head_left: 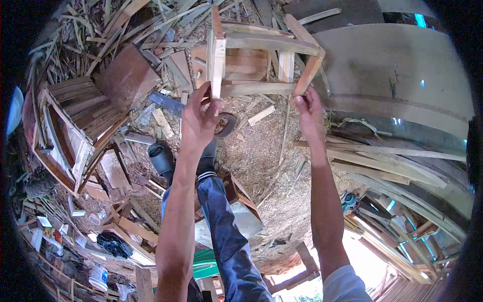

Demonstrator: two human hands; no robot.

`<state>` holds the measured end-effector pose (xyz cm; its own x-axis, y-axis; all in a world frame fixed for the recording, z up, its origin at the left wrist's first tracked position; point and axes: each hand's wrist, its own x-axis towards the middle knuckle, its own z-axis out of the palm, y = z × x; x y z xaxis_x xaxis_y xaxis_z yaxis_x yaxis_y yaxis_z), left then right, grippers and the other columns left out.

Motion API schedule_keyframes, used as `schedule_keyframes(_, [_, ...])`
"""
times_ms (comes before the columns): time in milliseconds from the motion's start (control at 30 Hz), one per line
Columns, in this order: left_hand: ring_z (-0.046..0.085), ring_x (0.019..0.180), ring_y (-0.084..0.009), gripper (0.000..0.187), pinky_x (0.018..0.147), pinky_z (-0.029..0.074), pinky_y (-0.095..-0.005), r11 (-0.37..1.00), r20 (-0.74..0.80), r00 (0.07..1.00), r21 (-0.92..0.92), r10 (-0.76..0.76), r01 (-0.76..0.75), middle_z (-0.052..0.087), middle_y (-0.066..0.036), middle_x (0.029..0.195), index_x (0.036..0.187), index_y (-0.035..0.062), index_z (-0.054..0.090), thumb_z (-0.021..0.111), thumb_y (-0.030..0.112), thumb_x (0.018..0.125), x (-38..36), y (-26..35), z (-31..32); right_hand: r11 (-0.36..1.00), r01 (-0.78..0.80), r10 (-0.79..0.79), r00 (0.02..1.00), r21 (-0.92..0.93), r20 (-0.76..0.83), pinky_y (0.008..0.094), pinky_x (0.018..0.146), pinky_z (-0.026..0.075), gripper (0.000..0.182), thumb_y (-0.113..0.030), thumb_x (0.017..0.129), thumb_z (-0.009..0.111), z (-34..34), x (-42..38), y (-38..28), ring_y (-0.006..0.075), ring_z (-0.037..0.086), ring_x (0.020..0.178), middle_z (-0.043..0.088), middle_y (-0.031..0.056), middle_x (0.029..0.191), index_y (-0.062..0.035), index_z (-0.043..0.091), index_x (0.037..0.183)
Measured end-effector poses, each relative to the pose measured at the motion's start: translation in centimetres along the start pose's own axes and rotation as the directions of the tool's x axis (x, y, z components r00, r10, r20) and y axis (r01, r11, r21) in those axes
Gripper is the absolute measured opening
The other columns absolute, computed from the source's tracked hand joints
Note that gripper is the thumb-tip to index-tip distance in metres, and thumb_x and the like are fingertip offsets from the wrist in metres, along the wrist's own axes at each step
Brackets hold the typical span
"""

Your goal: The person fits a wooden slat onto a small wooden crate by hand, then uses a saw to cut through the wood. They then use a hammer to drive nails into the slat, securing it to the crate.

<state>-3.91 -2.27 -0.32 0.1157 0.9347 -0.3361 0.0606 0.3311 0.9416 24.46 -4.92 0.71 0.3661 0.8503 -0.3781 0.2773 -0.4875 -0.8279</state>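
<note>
A wooden frame (271, 44), made of legs joined by several rails, is held out in front of me. My left hand (200, 121) is closed around the lower end of its left leg, thumb and fingers on either side. At the lower end of the right leg, my right hand (311, 110) grips the wood between thumb and fingers. Below the frame, a handsaw (168, 104) lies on the ground, its dark handle partly behind my left hand. A small wood offcut (261, 115) rests on the shavings between my hands.
Scrap wood strips (95, 30) are heaped at the upper left, near a slatted wooden piece (80, 103). A large panel (397, 65) stands at right above long boards (392, 166). Sawdust (271, 156) covers the floor. A white bucket (98, 278) sits lower left.
</note>
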Motion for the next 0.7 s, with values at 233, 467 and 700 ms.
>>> schedule_keyframes(233, [0.058, 0.103, -0.0164, 0.046, 0.091, 0.047, -0.0311, 0.999, -0.036, 0.998, 0.002, -0.042, 0.042, 0.06, -0.013, 0.116, 0.134, -0.0042, 0.046, 0.061, 0.009, 0.093, -0.3, -0.8, 0.3, 0.995, 0.039, -0.035, 0.998, -0.092, 0.046, 0.0324, 0.099, 0.042, 0.042, -0.005, 0.095, 0.054, 0.0, 0.0, 0.8, 0.0192, 0.054, 0.114, 0.056, 0.0113, 0.125, 0.0002, 0.041, 0.135])
schedule_keyframes(467, [0.057, 0.11, -0.0188, 0.055, 0.096, 0.046, -0.0331, 0.992, -0.016, 1.0, -0.126, 0.019, -0.021, 0.057, -0.013, 0.125, 0.138, -0.0026, 0.043, 0.066, 0.009, 0.089, -0.4, -1.6, 0.2, 0.999, 0.01, -0.008, 0.998, -0.034, 0.055, 0.0328, 0.1, 0.042, 0.046, -0.002, 0.092, 0.057, 0.2, -0.5, 0.3, 0.0202, 0.053, 0.115, 0.056, 0.0108, 0.124, -0.0001, 0.04, 0.135])
schedule_keyframes(700, [0.057, 0.11, -0.0185, 0.055, 0.097, 0.046, -0.0329, 0.993, 0.128, 0.989, -0.078, -0.075, 0.086, 0.057, -0.012, 0.124, 0.136, -0.0028, 0.043, 0.066, 0.001, 0.086, 0.7, -0.8, -1.2, 1.0, 0.003, -0.003, 0.997, -0.002, 0.078, 0.0326, 0.099, 0.043, 0.057, 0.003, 0.085, 0.065, 0.0, -0.1, 0.2, 0.0194, 0.05, 0.118, 0.054, 0.01, 0.127, -0.0016, 0.039, 0.136])
